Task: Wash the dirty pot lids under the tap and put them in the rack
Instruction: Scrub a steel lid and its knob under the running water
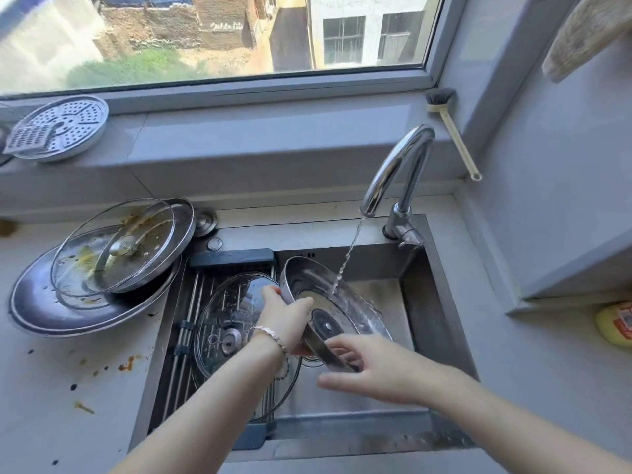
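My left hand [285, 314] grips the rim of a steel pot lid [330, 307], held tilted over the sink with its underside up. Water from the tap [398, 165] streams onto the lid. My right hand [367, 369] has its fingers spread against the lid's lower edge. A glass lid [225, 313] lies on the rack [191, 323] over the left part of the sink. On the counter to the left is a pile of dirty lids [116, 254], a glass one on top with yellow-brown smears.
The steel sink [427, 319] lies below the window. A perforated steamer plate [60, 128] rests on the sill at left. A dish brush [451, 128] leans in the right corner. A yellow bottle [615, 323] sits at the right edge. Food spots mark the left counter [85, 388].
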